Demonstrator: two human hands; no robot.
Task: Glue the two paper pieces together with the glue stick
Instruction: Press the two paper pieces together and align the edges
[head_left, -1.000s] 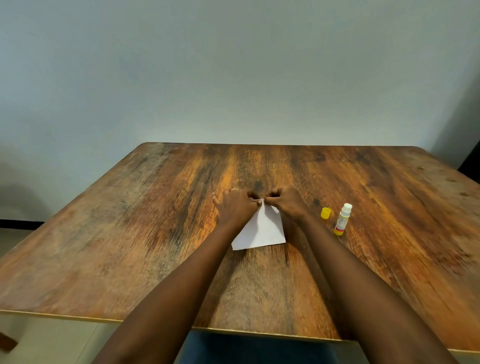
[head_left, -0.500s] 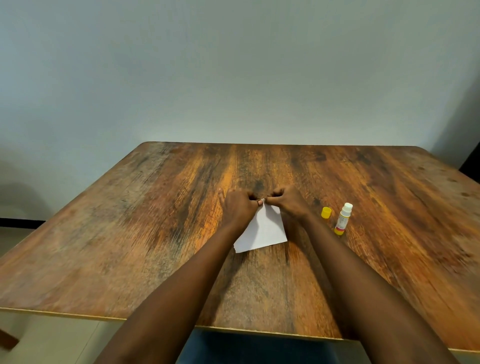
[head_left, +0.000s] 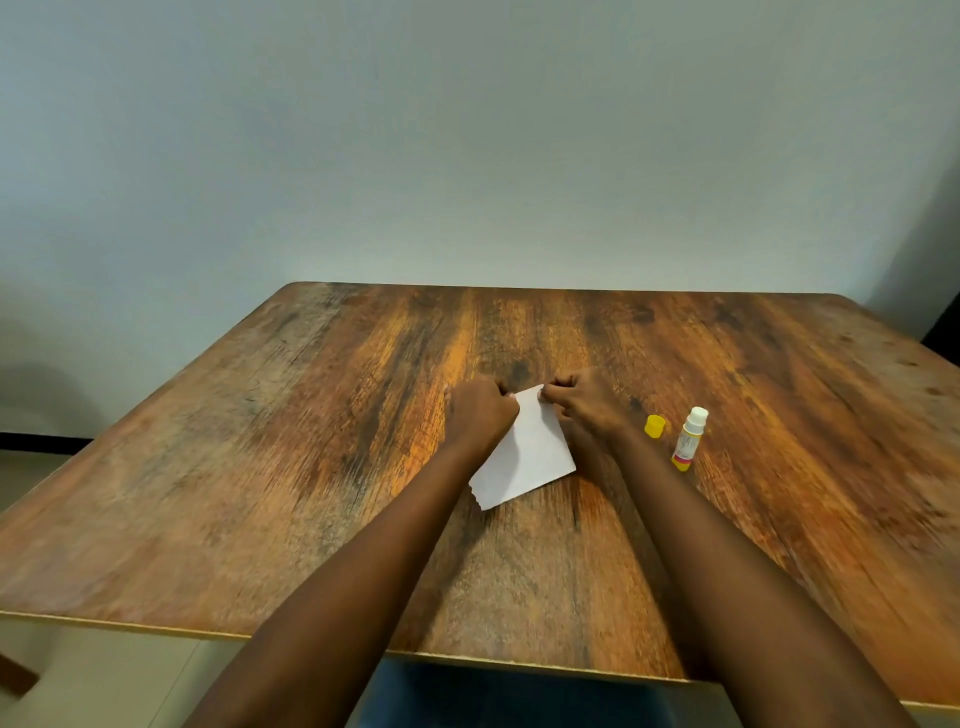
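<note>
Mid-worktop (head_left: 260, 467), slightly right of centre: the white paper (head_left: 527, 457) lies flat on the wood, rotated so one corner points away from you and the near edge runs at a slant. Your left hand (head_left: 480, 415) is at the paper's far-left edge, fingers curled, tips pinching the sheet next to that far corner; the knuckles hide the paper under them. Your right hand (head_left: 587, 410) mirrors it on the far-right edge, fingers also curled, fingertips pinching the same corner from the other side. The hands nearly meet there, with a narrow strip of white showing between them. Can't tell if you're holding one layer or two stacked pieces: only one white face shows. The near-left corner of the paper has a ragged, wavy edge; the other visible edges look straight. The glue stick (head_left: 690, 439) stands upright on the worktop to the right of your right hand, apart from the paper, uncapped, white top up, yellow band at the base, label too small to read. Its yellow cap (head_left: 655, 426) sits on the wood just left of the stick, between the stick and your right wrist, touching neither. Both forearms (head_left: 363, 571) reach in over the near edge. The worktop is dark-grained brown wood with a pale edge strip, and a plain pale wall (head_left: 467, 130) stands behind it.
</note>
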